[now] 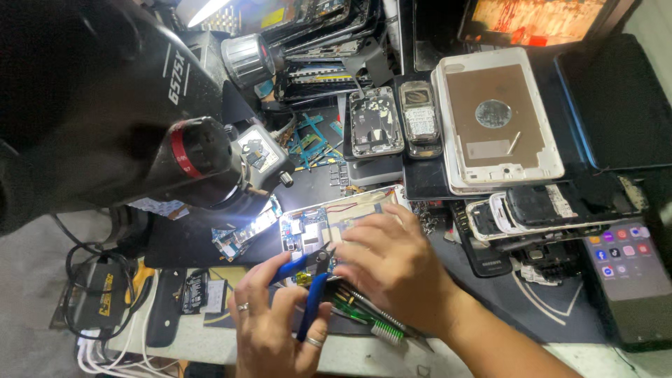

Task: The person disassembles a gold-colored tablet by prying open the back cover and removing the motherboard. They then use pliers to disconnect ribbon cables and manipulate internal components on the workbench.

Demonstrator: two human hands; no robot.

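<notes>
1. The opened phone [329,224] lies flat on the dark work mat [490,287], under the bright lamp of the microscope [210,157], with its back off and its circuit board and a red wire bare. Your right hand covers its near right corner.
2. Your right hand [392,262] rests palm down on the phone, fingers curled and pressing it to the mat. Whether the fingertips pinch anything beneath, you cannot tell from this view.
3. Your left hand [273,325] is closed around the blue-handled cutters [311,280], thumb and fingers wrapped on the grips, with the dark nose pointing at the board just beside your right fingers.
4. Judge the phone as light, thin and stiff, yet fragile: the exposed board, small parts and thin wire will likely not bear pressure or a slip of the cutter tips.
5. Hold it by the frame edges or bare corners, not on the board, and keep it flat on the mat, since it would probably slide if pushed sideways.
6. The brush and screwdrivers [371,318] lie just beneath your right wrist; stacked phone shells [504,119] sit well apart beyond.
</notes>
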